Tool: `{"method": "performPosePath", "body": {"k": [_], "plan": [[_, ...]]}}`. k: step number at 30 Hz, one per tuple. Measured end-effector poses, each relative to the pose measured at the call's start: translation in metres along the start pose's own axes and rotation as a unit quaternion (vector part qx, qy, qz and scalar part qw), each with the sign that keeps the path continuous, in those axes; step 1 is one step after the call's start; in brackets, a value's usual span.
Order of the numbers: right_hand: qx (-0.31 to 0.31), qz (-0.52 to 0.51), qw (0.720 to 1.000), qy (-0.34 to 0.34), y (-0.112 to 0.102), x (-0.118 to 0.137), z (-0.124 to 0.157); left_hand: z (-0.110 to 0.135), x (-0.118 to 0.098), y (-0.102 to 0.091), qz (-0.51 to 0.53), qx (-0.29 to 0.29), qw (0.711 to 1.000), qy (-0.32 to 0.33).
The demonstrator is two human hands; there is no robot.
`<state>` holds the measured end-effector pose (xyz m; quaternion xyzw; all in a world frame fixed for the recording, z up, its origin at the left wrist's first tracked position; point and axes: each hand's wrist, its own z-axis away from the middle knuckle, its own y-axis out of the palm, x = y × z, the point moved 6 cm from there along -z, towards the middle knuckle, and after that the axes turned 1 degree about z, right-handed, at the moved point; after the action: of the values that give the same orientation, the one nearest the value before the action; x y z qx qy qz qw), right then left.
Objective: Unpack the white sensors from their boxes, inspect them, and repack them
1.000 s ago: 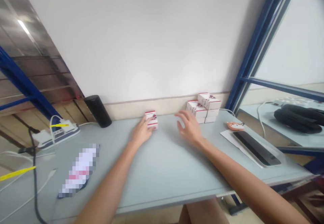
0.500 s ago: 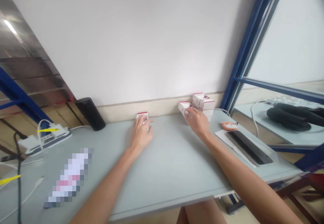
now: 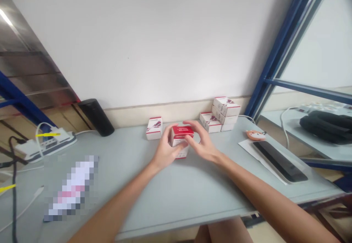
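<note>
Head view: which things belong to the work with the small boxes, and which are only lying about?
Belonging: left hand, right hand, red-topped box between them, loose box, stacked boxes.
Lying about: black cylinder, white power strip, dark tablet, orange fox figure.

A carton (image 3: 154, 128) stands left of stacked cartons (image 3: 224, 110) on the table (image 3: 170, 199).
</note>
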<state>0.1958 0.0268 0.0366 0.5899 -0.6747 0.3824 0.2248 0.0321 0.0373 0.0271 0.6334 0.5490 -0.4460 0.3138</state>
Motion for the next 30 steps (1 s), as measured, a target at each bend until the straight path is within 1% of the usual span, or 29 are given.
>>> {"method": "performPosePath", "body": {"k": [1,3,5,7,8,9,10,11,13,14,15,16,17,18,19,20,21,22,23,24,25,26,28,29,30], "plan": [[0.008,0.045,0.998,-0.032,0.0,0.007,0.001,0.003,-0.003,0.003,-0.016,0.009,1.0,0.022],[0.008,0.094,0.994,-0.058,-0.003,0.015,0.002,0.008,-0.004,0.008,-0.027,0.025,0.999,0.037],[0.006,0.092,0.995,-0.044,-0.008,0.015,0.0,0.011,-0.002,0.013,-0.032,0.045,0.998,0.032],[-0.01,0.057,0.998,-0.01,-0.015,0.014,-0.002,0.014,-0.002,0.018,-0.05,0.076,0.995,0.036],[-0.025,0.035,0.999,0.009,-0.018,0.014,-0.003,0.016,-0.004,0.02,-0.072,0.086,0.992,0.052],[-0.043,0.015,0.999,0.028,-0.022,0.014,-0.005,0.017,-0.008,0.02,-0.105,0.091,0.987,0.081],[-0.061,-0.004,0.997,0.045,-0.025,0.014,-0.005,0.019,-0.014,0.02,-0.146,0.086,0.977,0.129],[-0.076,-0.025,0.995,0.062,-0.027,0.015,-0.006,0.021,-0.023,0.019,-0.193,0.073,0.959,0.194],[-0.08,-0.076,0.988,0.107,-0.024,0.012,-0.007,0.028,-0.041,0.019,-0.284,0.046,0.9,0.327],[-0.073,-0.106,0.982,0.138,-0.021,0.009,-0.007,0.032,-0.048,0.02,-0.322,0.045,0.868,0.375],[-0.062,-0.135,0.974,0.17,-0.016,0.005,-0.007,0.034,-0.053,0.021,-0.352,0.055,0.842,0.404],[-0.05,-0.155,0.967,0.198,-0.012,0.0,-0.006,0.034,-0.055,0.023,-0.374,0.072,0.826,0.416],[-0.047,-0.161,0.962,0.214,-0.01,-0.003,-0.005,0.034,-0.056,0.024,-0.387,0.092,0.819,0.413],[-0.058,-0.15,0.964,0.212,-0.011,-0.004,-0.005,0.032,-0.055,0.025,-0.388,0.109,0.822,0.402],[-0.081,-0.122,0.972,0.186,-0.016,-0.003,-0.005,0.03,-0.054,0.024,-0.377,0.116,0.834,0.387],[-0.103,-0.076,0.982,0.138,-0.022,0.003,-0.005,0.027,-0.051,0.022,-0.357,0.111,0.851,0.369],[-0.112,-0.019,0.991,0.073,-0.026,0.011,-0.006,0.024,-0.048,0.019,-0.33,0.095,0.871,0.351],[-0.096,0.044,0.994,0.001,-0.027,0.022,-0.006,0.021,-0.044,0.014,-0.302,0.071,0.889,0.336],[-0.058,0.104,0.991,-0.064,-0.025,0.031,-0.005,0.018,-0.04,0.01,-0.275,0.046,0.904,0.324],[-0.01,0.154,0.981,-0.113,-0.02,0.037,-0.004,0.016,-0.037,0.006,-0.254,0.025,0.913,0.318],[0.027,0.191,0.971,-0.142,-0.016,0.04,-0.002,0.014,-0.034,0.003,-0.241,0.009,0.917,0.317],[0.041,0.212,0.964,-0.154,-0.015,0.041,-0.001,0.012,-0.032,0.001,-0.235,-0.002,0.917,0.321],[0.01,0.225,0.963,-0.148,-0.019,0.04,-0.001,0.011,-0.034,-0.001,-0.245,-0.013,0.906,0.345],[-0.01,0.225,0.964,-0.141,-0.021,0.04,-0.001,0.012,-0.036,-0.001,-0.258,-0.015,0.896,0.36],[-0.015,0.225,0.964,-0.139,-0.022,0.039,-0.002,0.012,-0.038,-0.001,-0.274,-0.016,0.886,0.374]]}}
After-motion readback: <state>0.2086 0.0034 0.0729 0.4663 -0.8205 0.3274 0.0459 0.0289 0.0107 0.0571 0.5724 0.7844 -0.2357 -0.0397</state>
